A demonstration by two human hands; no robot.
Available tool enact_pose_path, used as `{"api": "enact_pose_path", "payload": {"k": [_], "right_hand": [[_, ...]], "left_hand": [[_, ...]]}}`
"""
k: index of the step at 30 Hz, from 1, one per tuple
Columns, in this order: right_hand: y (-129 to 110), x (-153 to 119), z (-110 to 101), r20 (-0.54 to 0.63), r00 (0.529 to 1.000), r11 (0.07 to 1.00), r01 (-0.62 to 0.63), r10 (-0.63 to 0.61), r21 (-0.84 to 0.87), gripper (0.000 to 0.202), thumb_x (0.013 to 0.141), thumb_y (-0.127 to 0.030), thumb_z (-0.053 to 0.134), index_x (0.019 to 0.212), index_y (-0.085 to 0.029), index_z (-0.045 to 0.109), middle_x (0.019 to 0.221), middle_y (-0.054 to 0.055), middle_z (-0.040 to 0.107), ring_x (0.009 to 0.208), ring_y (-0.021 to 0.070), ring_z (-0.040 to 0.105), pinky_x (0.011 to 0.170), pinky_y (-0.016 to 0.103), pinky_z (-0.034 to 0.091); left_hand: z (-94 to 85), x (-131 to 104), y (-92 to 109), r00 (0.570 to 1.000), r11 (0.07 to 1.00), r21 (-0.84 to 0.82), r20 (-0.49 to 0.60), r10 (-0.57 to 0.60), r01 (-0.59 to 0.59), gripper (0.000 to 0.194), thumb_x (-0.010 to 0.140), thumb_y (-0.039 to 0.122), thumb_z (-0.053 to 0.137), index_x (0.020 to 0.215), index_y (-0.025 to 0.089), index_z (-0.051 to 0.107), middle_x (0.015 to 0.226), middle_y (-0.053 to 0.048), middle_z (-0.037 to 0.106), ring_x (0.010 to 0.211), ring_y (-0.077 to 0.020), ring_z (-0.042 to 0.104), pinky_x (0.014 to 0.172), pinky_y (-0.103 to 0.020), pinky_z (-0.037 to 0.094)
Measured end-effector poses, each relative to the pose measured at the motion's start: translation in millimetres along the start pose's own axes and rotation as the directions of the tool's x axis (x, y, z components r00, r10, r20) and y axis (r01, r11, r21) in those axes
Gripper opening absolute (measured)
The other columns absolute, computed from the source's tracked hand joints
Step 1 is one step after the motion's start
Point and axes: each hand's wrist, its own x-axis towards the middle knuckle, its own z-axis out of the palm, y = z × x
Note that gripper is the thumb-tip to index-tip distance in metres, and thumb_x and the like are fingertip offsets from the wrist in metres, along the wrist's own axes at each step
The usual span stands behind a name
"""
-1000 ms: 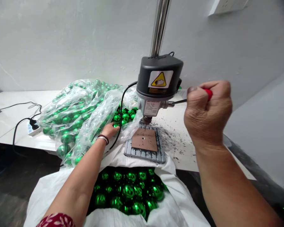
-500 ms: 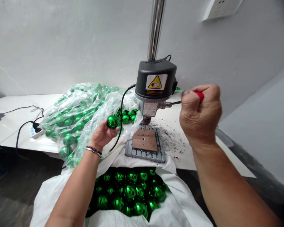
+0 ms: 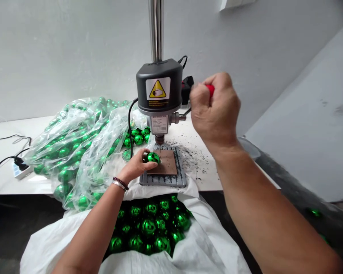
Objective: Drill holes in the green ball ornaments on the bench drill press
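Note:
Between thumb and fingers, my left hand (image 3: 137, 164) holds a shiny green ball (image 3: 153, 158) at the left part of a brown board (image 3: 169, 167), below the chuck (image 3: 159, 139) of a small drill press (image 3: 160, 87). The board has a small hole and lies on the grey slotted base (image 3: 181, 179). My right hand (image 3: 217, 110) is closed in a fist round the red-tipped feed lever (image 3: 210, 90), right of the drill head. Whether the ball touches the board, I cannot tell.
Clear plastic bags of green balls (image 3: 74, 148) cover the table's left side. A white sack (image 3: 211, 236) holding more green balls (image 3: 148, 227) hangs at the front edge. Dark shavings (image 3: 191, 160) lie right of the base. A power strip (image 3: 21, 167) with cables sits far left.
My left hand has carried the green ball right, from beside the bags to over the board. My right hand stays on the lever. The whole view has shifted, with the drill press now further left.

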Motion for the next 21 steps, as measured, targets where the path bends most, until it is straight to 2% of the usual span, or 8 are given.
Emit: {"api": "enact_pose_path", "payload": {"k": [4,7,15,21], "right_hand": [[-8,28,1,0.112,0.991,0.995,-0.061,0.069,-0.078,0.021,0.093,-0.032,0.040,0.088,-0.014,0.049,0.071,-0.003,0.040,0.064,0.0059,0.027,0.081,0.028,0.038],[-8,39,4,0.117,0.989,0.993,-0.086,0.095,-0.082,0.021,0.093,-0.032,0.038,0.088,-0.014,0.049,0.070,-0.002,0.039,0.063,0.0070,0.024,0.081,0.029,0.037],[-6,38,7,0.134,0.986,0.993,-0.087,0.097,-0.082,0.025,0.095,-0.033,0.036,0.097,-0.014,0.052,0.073,-0.003,0.038,0.065,0.0082,0.023,0.078,0.026,0.032],[-7,38,6,0.131,0.986,0.992,-0.096,0.107,-0.088,0.022,0.096,-0.032,0.037,0.094,-0.014,0.050,0.074,-0.003,0.038,0.065,0.0079,0.024,0.074,0.023,0.028]], "left_hand": [[6.9,8,0,0.999,0.996,0.089,-0.028,0.025,-0.022,0.052,0.071,0.038,0.069,0.117,0.015,0.056,0.092,-0.003,0.064,0.083,-0.0184,0.059,0.078,-0.031,0.047],[9.3,12,-1,0.999,0.991,0.133,-0.030,0.026,-0.022,0.053,0.070,0.035,0.069,0.118,0.015,0.057,0.098,-0.005,0.066,0.089,-0.0200,0.060,0.082,-0.033,0.047],[15.2,22,-1,0.997,0.968,0.244,-0.023,0.068,-0.060,0.057,0.067,0.031,0.073,0.121,0.018,0.060,0.100,-0.005,0.069,0.088,-0.0218,0.064,0.083,-0.035,0.050],[19.3,27,-1,0.975,0.923,0.319,0.015,0.222,-0.215,0.061,0.065,0.026,0.077,0.123,0.016,0.062,0.125,-0.011,0.063,0.116,-0.0274,0.058,0.105,-0.040,0.042]]}}
